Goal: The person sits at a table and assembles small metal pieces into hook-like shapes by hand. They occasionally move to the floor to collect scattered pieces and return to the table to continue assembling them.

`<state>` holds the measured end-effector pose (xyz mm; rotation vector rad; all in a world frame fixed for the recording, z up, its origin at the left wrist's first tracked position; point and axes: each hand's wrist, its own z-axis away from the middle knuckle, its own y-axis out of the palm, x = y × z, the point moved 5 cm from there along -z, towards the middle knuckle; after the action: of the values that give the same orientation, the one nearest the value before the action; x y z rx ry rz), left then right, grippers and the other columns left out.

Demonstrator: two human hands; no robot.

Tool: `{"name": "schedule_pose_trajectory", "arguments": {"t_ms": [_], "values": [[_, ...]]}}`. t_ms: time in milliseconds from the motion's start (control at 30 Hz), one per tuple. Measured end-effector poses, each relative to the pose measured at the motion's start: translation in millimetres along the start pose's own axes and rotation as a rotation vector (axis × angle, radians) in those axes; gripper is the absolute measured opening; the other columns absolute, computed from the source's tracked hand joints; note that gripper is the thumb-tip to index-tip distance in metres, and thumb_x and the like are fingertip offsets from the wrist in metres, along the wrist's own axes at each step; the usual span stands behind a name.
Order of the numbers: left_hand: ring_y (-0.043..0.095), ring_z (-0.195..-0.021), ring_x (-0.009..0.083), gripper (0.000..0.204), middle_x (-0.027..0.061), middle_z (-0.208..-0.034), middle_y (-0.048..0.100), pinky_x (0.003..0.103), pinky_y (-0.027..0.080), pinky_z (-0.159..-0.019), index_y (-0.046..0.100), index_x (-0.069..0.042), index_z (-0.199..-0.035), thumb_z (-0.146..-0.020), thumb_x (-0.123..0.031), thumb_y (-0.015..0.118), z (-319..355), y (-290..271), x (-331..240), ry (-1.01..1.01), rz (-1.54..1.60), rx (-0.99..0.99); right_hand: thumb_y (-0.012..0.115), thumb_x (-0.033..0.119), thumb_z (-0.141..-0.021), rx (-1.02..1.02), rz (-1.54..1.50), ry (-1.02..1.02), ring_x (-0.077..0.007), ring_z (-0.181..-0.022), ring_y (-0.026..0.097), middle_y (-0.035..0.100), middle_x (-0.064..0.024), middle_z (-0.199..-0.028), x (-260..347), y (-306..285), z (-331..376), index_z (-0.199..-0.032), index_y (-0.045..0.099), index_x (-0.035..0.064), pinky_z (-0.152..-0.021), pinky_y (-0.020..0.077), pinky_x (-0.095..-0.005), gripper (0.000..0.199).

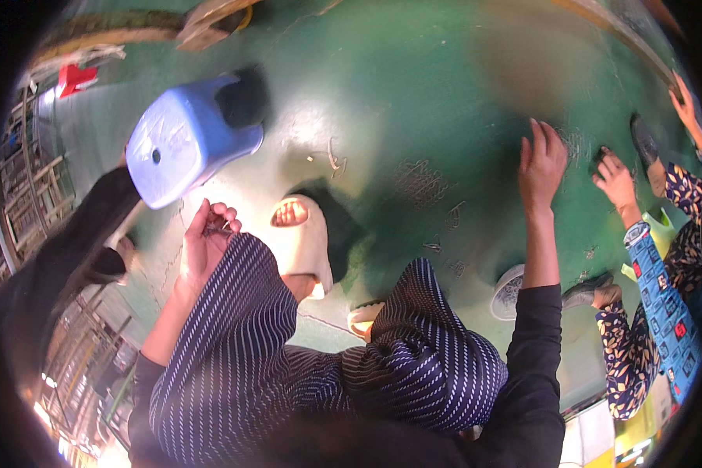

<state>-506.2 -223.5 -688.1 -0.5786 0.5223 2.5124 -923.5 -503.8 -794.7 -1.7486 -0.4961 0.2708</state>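
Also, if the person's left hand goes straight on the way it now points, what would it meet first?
The left hand would probably meet the blue plastic stool first, at its near side. A single view leaves depth unclear, so the hand might pass over it.

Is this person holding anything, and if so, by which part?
The left hand holds what look like small thin pieces; where it grips each one cannot be told. The right hand holds nothing visible.
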Motion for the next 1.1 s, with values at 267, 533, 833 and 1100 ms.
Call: {"name": "schedule_pose_trajectory", "arguments": {"t_ms": [267, 533, 833, 1100], "values": [[0.053, -0.076, 0.0171, 0.027, 0.0052, -0.080, 0.055, 0.028, 0.045, -0.069, 0.054, -0.008, -0.083, -0.095, -0.031, 0.046, 17.4, -13.2, 20.5, 0.035, 0.160, 0.020, 0.060, 0.018, -0.083, 0.128, -0.532, -0.392, -0.0220, -0.096, 0.056, 0.057, -0.0018, -0.101, 194.6, 4.7, -60.1, -0.099, 0.062, 0.0163, -0.080, 0.0464, -0.0384, 0.017], [0.056, -0.074, 0.0175, 0.025, 0.0061, -0.080, 0.056, 0.030, 0.048, -0.073, 0.054, -0.005, -0.085, -0.096, -0.027, 0.045, 14.6, -26.0, 26.1, 0.018, 0.313, -0.036, 0.057, 0.018, -0.085, 0.114, -0.550, -0.065, -0.0261, -0.090, 0.059, 0.060, -0.0043, -0.095, 106.5, -8.8, -54.1, -0.098, 0.064, 0.0165, -0.074, 0.0487, -0.0355, 0.014], [0.059, -0.076, 0.0179, 0.034, 0.0074, -0.083, 0.059, 0.028, 0.054, -0.069, 0.059, -0.003, -0.085, -0.094, -0.034, 0.048, -18.8, 29.3, 22.0, -0.063, 0.255, 0.151, 0.057, 0.013, -0.082, 0.257, -0.619, 0.035, -0.0277, -0.084, 0.058, 0.058, -0.0064, -0.090, 80.0, -45.5, 65.1, -0.092, 0.062, 0.0118, -0.070, 0.0466, -0.0374, 0.011], [0.037, -0.054, 0.0098, 0.032, 0.0001, -0.066, 0.041, 0.022, 0.032, -0.046, 0.043, -0.010, -0.073, -0.098, -0.029, 0.040, -41.7, 130.3, 38.9, -0.290, 0.303, 0.535, 0.059, 0.009, -0.076, 0.394, -0.496, 0.074, -0.0207, -0.081, 0.056, 0.056, -0.0027, -0.084, 86.6, -103.3, 165.0, -0.089, 0.061, 0.0119, -0.070, 0.0396, -0.0338, 0.013]]}}
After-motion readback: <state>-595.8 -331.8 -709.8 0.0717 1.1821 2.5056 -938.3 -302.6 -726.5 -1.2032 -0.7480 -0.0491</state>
